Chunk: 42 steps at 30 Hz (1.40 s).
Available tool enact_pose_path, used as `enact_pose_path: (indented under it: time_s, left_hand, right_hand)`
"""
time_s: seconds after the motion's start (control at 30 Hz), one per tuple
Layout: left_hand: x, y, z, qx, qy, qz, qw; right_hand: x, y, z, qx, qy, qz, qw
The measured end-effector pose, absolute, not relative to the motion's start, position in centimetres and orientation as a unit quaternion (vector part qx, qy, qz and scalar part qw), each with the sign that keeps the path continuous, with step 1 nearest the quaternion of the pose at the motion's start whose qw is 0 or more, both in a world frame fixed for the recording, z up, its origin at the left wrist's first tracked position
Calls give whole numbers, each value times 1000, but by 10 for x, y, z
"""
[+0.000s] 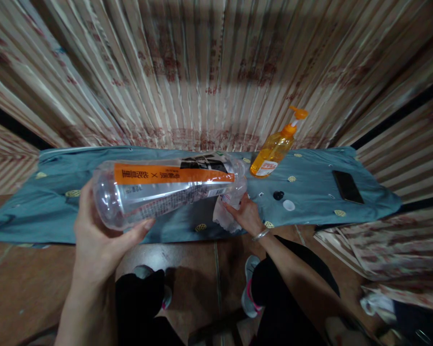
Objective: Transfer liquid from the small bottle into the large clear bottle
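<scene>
A large clear plastic bottle [173, 185] with an orange and silver label lies sideways in the air over the cloth. My left hand [101, 235] is wrapped round its base end, thumb along the lower side. At the neck end on the right, my right hand [247, 214] has its fingers closed on a crumpled white tissue [223, 216], close under the bottle's neck. Whether those fingers also touch the neck is partly hidden. A silver bracelet [261, 234] circles the right wrist. No cap shows on the bottle's neck.
A teal cloth [57, 173] covers the low table. Behind the bottle stands an orange pump bottle [270, 156] of yellow liquid. Near it lie a small black cap [278, 195] and a white disc [288, 205]; a dark phone [347, 186] rests farther right. Pleated curtains [202, 72] enclose the back.
</scene>
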<state>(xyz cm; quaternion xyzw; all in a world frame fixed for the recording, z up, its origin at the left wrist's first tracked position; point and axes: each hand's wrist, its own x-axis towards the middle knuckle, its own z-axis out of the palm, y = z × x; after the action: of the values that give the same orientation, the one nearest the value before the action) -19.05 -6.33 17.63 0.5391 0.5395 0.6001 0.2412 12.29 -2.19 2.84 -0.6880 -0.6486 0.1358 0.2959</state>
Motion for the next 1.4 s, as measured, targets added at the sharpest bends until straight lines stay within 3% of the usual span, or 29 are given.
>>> enact_pose_path:
  time_s: [1.4]
  left_hand:
    - [-189, -63, 180, 562, 530, 599, 212]
  right_hand:
    - [123, -22, 31, -690, -650, 137, 289]
